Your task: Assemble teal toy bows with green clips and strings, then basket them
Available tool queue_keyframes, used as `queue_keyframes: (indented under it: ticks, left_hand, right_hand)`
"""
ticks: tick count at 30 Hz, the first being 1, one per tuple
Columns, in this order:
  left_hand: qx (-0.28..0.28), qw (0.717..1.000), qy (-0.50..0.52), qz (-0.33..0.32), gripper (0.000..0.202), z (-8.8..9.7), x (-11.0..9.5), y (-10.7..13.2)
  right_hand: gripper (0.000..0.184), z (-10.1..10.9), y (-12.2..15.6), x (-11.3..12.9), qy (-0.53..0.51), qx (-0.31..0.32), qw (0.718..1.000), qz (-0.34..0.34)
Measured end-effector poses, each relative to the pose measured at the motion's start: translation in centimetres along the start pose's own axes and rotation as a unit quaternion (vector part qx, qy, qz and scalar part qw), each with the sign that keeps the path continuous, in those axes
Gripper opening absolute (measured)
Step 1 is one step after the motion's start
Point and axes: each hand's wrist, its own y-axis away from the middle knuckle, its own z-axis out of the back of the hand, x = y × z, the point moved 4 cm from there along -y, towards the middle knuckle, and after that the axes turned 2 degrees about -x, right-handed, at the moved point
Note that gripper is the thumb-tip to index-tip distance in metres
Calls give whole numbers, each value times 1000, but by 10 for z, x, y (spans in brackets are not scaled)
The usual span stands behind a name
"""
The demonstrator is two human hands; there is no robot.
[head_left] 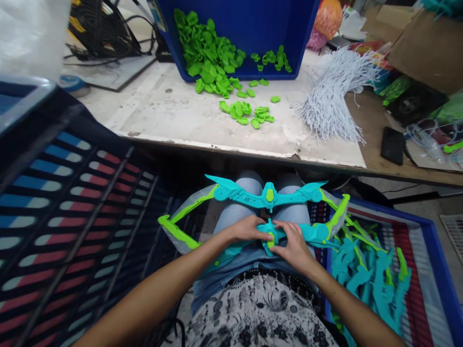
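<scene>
Two bow-shaped pieces (249, 196) lie across the person's lap, one beyond the other, the left hand (249, 229) and right hand (295, 242) on the nearer piece (315, 234). A crate (47, 114) stands left, a basket (435, 248) holding parts (379, 284) right. Ahead, on the table (152, 113), small pieces (237, 110) lie inside and before a bin (275, 24); rightward come a string bundle (336, 96), then a phone (392, 144).

Left grip (249, 228), right grip (295, 246), both on turquoise bow-shaped piece (315, 233), green parts (238, 110) on worktable (159, 113), white strings (336, 91)

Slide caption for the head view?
Both hands hold a teal part at its green centrepiece, green pieces on the table.
</scene>
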Motion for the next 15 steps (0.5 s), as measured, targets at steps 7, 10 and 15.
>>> queue_keyframes:
  ticks: [7, 10, 15]
  left_hand:
    - [-36, 998, -55, 3, 38, -6, -1, 1]
    - [-46, 992, -114, -27, 46, -7, -8, 9]
    - [-119, 943, -305, -51, 44, -26, -35, 43]
  right_hand:
    - [78, -3, -13, 3, 111, 96, 988, -53]
    - [75, -2, -8, 6, 149, 114, 982, -4]
    - [39, 17, 10, 9, 223, 39, 969, 97]
